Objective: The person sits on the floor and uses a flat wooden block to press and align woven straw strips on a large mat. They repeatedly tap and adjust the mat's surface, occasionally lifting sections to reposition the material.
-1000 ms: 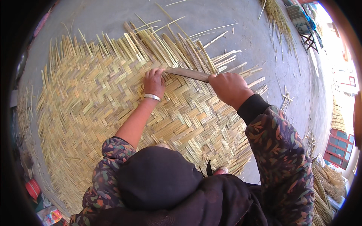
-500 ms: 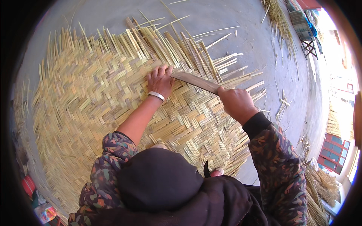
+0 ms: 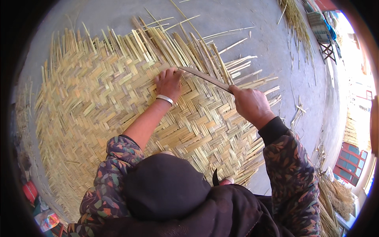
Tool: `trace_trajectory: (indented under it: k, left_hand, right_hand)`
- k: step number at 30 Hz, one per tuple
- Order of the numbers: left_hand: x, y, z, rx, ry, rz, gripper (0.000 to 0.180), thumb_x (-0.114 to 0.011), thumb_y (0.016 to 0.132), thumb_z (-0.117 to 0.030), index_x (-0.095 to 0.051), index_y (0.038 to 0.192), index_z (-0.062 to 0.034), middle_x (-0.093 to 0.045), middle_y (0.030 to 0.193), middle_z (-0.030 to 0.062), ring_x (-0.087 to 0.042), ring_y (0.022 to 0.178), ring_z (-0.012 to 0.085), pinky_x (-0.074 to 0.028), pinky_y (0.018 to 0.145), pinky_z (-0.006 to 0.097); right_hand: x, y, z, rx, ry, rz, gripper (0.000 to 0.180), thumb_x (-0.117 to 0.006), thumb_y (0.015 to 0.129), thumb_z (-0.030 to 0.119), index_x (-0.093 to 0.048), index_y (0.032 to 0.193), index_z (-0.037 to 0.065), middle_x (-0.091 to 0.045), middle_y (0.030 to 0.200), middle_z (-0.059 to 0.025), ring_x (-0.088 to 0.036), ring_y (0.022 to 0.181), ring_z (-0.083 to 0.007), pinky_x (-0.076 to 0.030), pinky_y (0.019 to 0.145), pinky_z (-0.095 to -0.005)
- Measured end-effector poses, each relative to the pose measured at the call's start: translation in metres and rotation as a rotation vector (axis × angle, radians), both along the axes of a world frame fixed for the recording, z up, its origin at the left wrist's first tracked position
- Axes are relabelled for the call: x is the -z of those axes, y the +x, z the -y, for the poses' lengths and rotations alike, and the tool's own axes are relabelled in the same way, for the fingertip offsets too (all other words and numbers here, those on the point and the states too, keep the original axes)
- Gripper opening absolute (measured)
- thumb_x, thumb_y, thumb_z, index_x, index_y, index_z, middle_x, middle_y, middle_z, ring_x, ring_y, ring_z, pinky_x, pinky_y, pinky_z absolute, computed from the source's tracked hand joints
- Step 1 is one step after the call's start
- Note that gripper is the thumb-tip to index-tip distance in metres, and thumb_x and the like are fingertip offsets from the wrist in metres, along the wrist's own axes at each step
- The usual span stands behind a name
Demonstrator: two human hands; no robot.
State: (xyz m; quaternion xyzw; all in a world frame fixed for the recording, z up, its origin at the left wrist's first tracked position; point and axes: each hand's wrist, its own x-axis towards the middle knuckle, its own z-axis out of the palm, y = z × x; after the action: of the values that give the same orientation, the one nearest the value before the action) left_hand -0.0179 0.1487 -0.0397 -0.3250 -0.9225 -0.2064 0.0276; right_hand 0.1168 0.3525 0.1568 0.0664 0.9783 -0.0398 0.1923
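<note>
One flat tool gripped in right hand, tip beside left hand on woven mat; left hand's grip unclear.

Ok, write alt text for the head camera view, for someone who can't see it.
A person's right hand grips a long, narrow tool over a pale, partly woven mat; the left hand rests on the mat near the tool's far end. Unwoven ends fringe the mat's far edge.

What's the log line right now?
left hand: on woven mat | right hand: gripping flat tool | tool's far end: near left hand
</note>
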Motion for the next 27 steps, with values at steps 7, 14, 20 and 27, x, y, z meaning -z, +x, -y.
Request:
trace_trajectory:
  k: [7,14,20,27]
  left_hand:
    - [0.008,0.004,0.01,-0.121,0.195,-0.121,0.028,-0.061,0.085,-0.016,-0.062,0.111,-0.0095,-0.058,0.112,0.0088,-0.051,0.112,0.0285,-0.034,0.097,0.048]
    - [0.006,0.003,0.01,-0.217,0.115,-0.075,0.026,-0.062,0.085,-0.017,-0.063,0.109,-0.0101,-0.058,0.114,0.0074,-0.05,0.114,0.0273,-0.033,0.101,0.049]
    - [0.0,0.0,0.01,-0.179,0.156,-0.058,0.028,-0.062,0.081,-0.013,-0.064,0.109,-0.0147,-0.058,0.112,0.0049,-0.05,0.112,0.0263,-0.033,0.1,0.048]
    - [-0.006,-0.007,0.003,-0.255,0.021,0.059,0.03,-0.064,0.078,-0.011,-0.068,0.106,-0.0175,-0.06,0.11,0.0011,-0.051,0.108,0.0243,-0.034,0.094,0.047]
  right_hand:
    - [0.007,-0.035,0.016,-0.067,0.005,0.01,0.017,-0.052,0.083,0.005,-0.061,0.097,0.01,-0.064,0.071,-0.0138,-0.067,0.072,-0.035,-0.052,0.062,-0.0468]
    - [0.001,-0.056,0.025,-0.182,0.069,0.04,0.015,-0.054,0.087,0.009,-0.065,0.097,0.009,-0.068,0.078,-0.0114,-0.069,0.077,-0.0308,-0.055,0.064,-0.0432]
    - [-0.002,-0.072,0.022,-0.258,0.05,0.082,0.021,-0.055,0.082,0.001,-0.062,0.101,0.005,-0.066,0.078,-0.0163,-0.067,0.078,-0.0357,-0.054,0.068,-0.0457]
    - [-0.003,-0.076,0.024,-0.272,0.068,0.115,0.015,-0.057,0.083,0.008,-0.071,0.09,0.006,-0.07,0.087,-0.0142,-0.07,0.084,-0.0328,-0.057,0.071,-0.042]
